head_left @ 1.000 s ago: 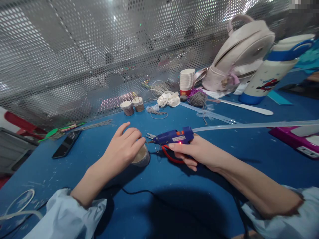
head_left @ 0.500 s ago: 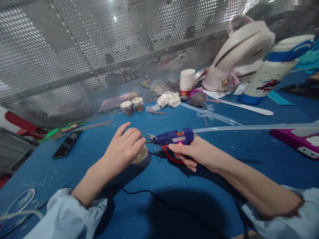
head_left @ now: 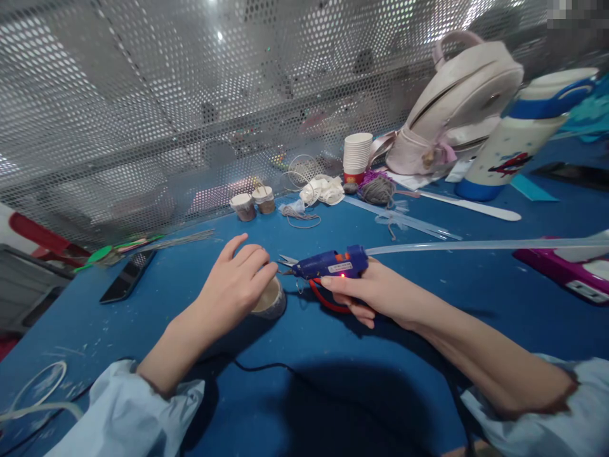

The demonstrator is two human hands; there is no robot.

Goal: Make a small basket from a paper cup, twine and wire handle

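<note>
Left hand (head_left: 236,285): fingers curled down over a small paper cup (head_left: 270,299), grasping it from above at the rim; cup stands on the blue bench (head_left: 333,355) directly under the fingertips.

Right hand (head_left: 375,292): clenched around the grip of a blue glue gun (head_left: 330,264), fingers under the red trigger. Red indicator light on the gun body is lit. Nozzle points toward the left hand, its tip just beside the cup's rim and the left fingertips; whether tip and cup touch, I cannot tell. A long clear glue stick (head_left: 476,245) runs out of the back of the gun, away past the right hand.

A black cord (head_left: 266,366) lies on the bench nearer the body than both hands.

Beyond the left hand: two more small cups (head_left: 254,203) close together, a dark phone (head_left: 127,275) lying flat further out to that hand's outer side. Beyond the right hand: a stack of paper cups (head_left: 356,154), a grey ball of yarn (head_left: 378,189) just beside the stack, a pale backpack (head_left: 459,105), and a white-and-blue bottle (head_left: 521,136) tilted next to it. Perforated metal screen (head_left: 190,95) behind everything.
</note>
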